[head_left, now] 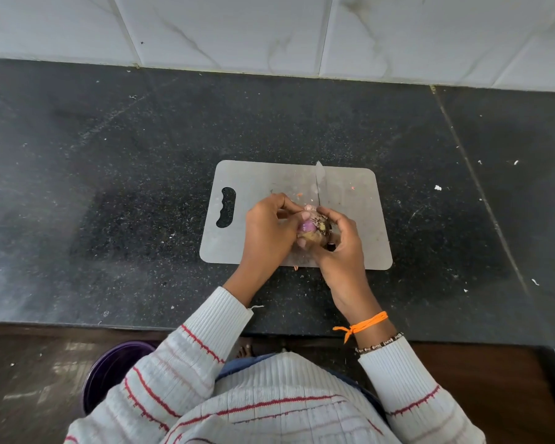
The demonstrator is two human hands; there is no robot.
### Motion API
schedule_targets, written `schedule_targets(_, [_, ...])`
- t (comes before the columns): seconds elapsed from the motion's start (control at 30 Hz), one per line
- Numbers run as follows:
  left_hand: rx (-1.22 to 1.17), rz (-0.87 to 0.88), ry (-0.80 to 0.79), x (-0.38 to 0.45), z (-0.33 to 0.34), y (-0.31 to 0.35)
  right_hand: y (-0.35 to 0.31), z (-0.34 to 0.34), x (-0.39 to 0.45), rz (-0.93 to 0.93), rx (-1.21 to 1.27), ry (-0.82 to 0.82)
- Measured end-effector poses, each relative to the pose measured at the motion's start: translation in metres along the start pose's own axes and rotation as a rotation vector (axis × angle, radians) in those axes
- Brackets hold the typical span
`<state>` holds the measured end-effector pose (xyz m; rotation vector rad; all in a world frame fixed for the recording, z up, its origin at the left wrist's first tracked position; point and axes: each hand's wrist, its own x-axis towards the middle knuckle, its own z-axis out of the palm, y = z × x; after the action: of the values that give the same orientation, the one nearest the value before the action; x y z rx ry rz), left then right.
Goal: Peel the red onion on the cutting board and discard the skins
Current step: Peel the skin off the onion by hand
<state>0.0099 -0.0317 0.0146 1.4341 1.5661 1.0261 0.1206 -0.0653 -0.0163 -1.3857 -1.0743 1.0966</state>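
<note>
Here, red onion (311, 226) in both hands, purple bin (109, 373) below L elbow.

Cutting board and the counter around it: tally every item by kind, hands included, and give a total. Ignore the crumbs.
Cutting board: 1
Knife: 1
Red onion: 1
Hands: 2, the left hand and the right hand, both on the onion
Total: 5
The purple bin stands on the floor, so it is not counted.
</note>
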Motion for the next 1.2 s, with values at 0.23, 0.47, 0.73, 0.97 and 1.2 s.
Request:
schedule_targets(0.23, [-0.078, -0.102, 0.045, 0.007, 0.000, -0.010, 0.007, -0.007, 0.002, 0.121, 0.262, -0.078])
schedule_targets(0.47, [-0.048, -0.075, 0.060, 0.013, 0.000, -0.017, -0.009, -0.008, 0.002, 0.172, 0.744, -0.269])
schedule_targets(0.73, [-0.278, -0.057, -0.119, 0.008, -0.004, -0.002, -0.009, -0.006, 0.010, 0.225, 0.884, -0.220])
schedule_targets(0.97, [-0.330, -0.060, -0.480, 0.000, -0.006, 0.004, -0.018, -0.005, 0.009, 0.226, 0.703, -0.039])
schedule_targets(1.2, [-0.473, -0.135, -0.395, 0.000, -0.006, 0.000, -0.022, -0.005, 0.010, 0.195, 0.600, -0.022])
